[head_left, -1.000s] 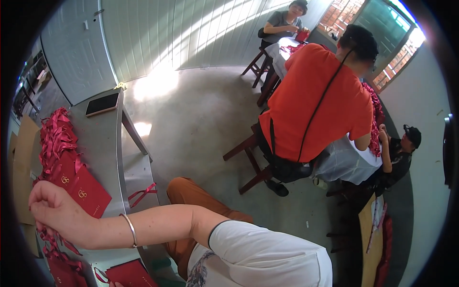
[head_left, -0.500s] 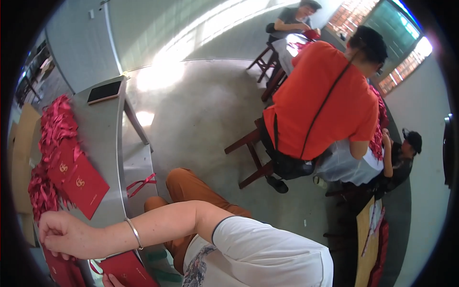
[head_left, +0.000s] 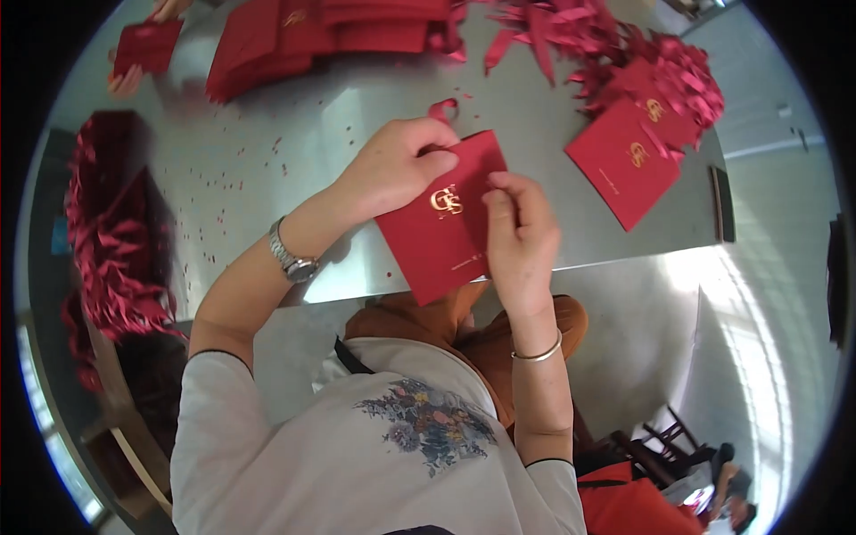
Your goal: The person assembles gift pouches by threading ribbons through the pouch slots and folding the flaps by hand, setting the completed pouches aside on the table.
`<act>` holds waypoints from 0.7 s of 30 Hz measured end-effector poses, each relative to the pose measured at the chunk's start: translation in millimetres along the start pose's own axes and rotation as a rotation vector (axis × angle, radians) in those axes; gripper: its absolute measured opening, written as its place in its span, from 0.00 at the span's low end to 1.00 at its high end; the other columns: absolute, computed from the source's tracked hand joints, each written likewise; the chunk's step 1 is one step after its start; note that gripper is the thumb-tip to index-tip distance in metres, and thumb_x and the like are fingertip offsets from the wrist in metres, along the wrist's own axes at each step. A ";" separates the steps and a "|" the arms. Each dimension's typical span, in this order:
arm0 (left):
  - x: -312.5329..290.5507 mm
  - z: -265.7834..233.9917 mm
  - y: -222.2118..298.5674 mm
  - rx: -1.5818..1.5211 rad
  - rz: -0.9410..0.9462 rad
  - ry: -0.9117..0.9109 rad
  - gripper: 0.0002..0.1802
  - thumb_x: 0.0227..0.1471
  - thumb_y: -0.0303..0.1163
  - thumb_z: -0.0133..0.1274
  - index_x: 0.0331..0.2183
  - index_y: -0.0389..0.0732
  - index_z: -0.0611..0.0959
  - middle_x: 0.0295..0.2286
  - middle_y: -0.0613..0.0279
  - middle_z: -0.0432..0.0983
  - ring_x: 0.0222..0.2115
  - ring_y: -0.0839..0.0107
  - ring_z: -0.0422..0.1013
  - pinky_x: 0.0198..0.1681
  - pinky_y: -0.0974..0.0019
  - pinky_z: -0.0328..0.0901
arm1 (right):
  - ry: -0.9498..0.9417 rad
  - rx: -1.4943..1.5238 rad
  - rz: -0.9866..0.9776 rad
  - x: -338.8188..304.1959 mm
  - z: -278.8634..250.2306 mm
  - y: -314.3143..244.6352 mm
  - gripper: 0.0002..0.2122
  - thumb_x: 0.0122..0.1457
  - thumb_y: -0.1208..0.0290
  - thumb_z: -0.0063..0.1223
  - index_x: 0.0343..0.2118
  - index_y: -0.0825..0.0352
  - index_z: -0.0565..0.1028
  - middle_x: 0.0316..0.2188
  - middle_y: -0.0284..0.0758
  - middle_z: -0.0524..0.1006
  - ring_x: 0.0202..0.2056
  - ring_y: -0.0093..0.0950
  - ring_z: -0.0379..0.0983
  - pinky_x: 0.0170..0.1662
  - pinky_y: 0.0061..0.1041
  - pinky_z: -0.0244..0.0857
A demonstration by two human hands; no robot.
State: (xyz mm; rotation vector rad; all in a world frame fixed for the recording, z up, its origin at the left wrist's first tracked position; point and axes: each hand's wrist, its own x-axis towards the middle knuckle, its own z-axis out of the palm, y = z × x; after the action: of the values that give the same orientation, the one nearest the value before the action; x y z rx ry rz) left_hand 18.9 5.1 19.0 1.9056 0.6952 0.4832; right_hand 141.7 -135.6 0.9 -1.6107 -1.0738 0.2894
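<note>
From the head camera, your left hand (head_left: 397, 169) pinches the top edge of a red card envelope (head_left: 443, 218) where a red ribbon loop (head_left: 440, 110) sticks up, and your right hand (head_left: 520, 234) grips its right side. You hold it over the near edge of the metal table (head_left: 267, 152). A second red envelope (head_left: 624, 160) lies to the right, beside a ribbon pile (head_left: 678, 71).

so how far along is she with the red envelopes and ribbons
Done, it seems: a stack of red envelopes at the table's far edge. In hand: left hand and right hand hold one red envelope with a ribbon loop. Left: loose ribbons and two more envelopes.
</note>
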 end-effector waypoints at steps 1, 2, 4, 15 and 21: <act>-2.9 -2.6 -1.6 -0.089 -0.068 -0.026 0.11 0.50 0.27 0.54 0.36 0.33 0.81 0.28 0.56 0.78 0.29 0.70 0.73 0.36 0.67 0.67 | 0.018 0.032 0.047 -0.1 5.0 -2.1 0.04 0.58 0.80 0.52 0.36 0.70 0.75 0.30 0.41 0.78 0.30 0.31 0.77 0.35 0.26 0.70; -3.7 -3.9 -3.9 -0.105 -0.082 -0.011 0.11 0.50 0.27 0.54 0.36 0.33 0.81 0.28 0.56 0.78 0.29 0.70 0.73 0.36 0.67 0.67 | 0.018 0.012 0.042 1.3 7.8 -1.3 0.05 0.58 0.79 0.52 0.36 0.70 0.75 0.30 0.41 0.79 0.30 0.31 0.77 0.35 0.26 0.70; -4.1 -3.6 -9.9 -0.210 -0.088 -0.092 0.11 0.49 0.27 0.54 0.36 0.33 0.81 0.29 0.57 0.79 0.29 0.71 0.73 0.35 0.68 0.67 | -0.008 -0.093 0.037 5.2 6.9 -1.3 0.04 0.58 0.78 0.55 0.36 0.69 0.76 0.30 0.39 0.79 0.29 0.29 0.77 0.34 0.25 0.70; 0.2 10.2 -21.4 -0.098 -0.101 -0.045 0.07 0.52 0.21 0.52 0.36 0.33 0.80 0.29 0.60 0.78 0.30 0.75 0.72 0.35 0.70 0.66 | 0.013 -0.166 0.008 14.9 32.3 6.3 0.02 0.55 0.77 0.58 0.32 0.68 0.77 0.24 0.34 0.79 0.23 0.21 0.73 0.29 0.21 0.68; -0.7 9.8 -20.0 -0.046 -0.104 -0.032 0.10 0.51 0.21 0.52 0.38 0.33 0.80 0.30 0.58 0.78 0.31 0.74 0.73 0.36 0.70 0.67 | 0.061 -0.064 0.096 11.7 34.9 14.6 0.02 0.55 0.78 0.58 0.31 0.69 0.77 0.24 0.33 0.79 0.24 0.18 0.73 0.30 0.19 0.69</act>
State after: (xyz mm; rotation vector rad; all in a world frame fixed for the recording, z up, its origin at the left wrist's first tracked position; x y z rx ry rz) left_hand 19.3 4.4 -3.2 1.8203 0.7521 0.3989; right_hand 131.7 -103.4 -20.0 -1.7210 -0.9697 0.2701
